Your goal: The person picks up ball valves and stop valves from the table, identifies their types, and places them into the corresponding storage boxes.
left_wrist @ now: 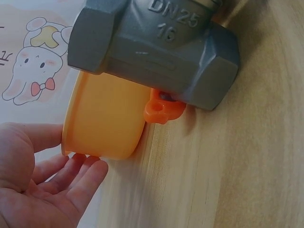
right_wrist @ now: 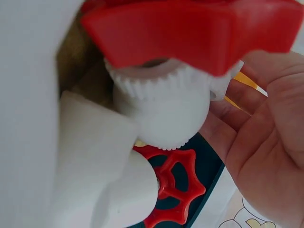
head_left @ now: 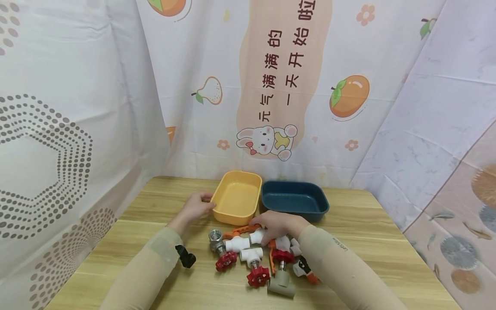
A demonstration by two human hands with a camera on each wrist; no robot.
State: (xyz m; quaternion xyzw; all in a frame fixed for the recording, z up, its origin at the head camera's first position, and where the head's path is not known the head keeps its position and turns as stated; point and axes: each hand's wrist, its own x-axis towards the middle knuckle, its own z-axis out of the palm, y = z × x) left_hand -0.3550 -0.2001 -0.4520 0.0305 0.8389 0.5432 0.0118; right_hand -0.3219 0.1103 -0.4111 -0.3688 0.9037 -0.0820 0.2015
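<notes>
The left hand (head_left: 196,206) holds the left rim of the yellow bin (head_left: 236,200); in the left wrist view, its thumb reaches over the rim and its fingers lie against the outer wall. Among the pipe parts, the right hand (head_left: 277,224) has thumb and fingers around a white fitting (head_left: 257,237) beside an orange lever (head_left: 245,229). Part of that fitting is hidden by the hand. Near it lie a metal valve with a red wheel (head_left: 225,261), a white valve with a red wheel (head_left: 258,276) and a grey tee with a red-wheel valve (head_left: 281,284).
A dark blue bin (head_left: 296,198) stands right of the yellow one, at the back of the wooden table (head_left: 348,241). Beneath the right forearm lies a valve with a black and orange-red handle (head_left: 306,265). Printed curtains (head_left: 186,142) hang behind and beside the table.
</notes>
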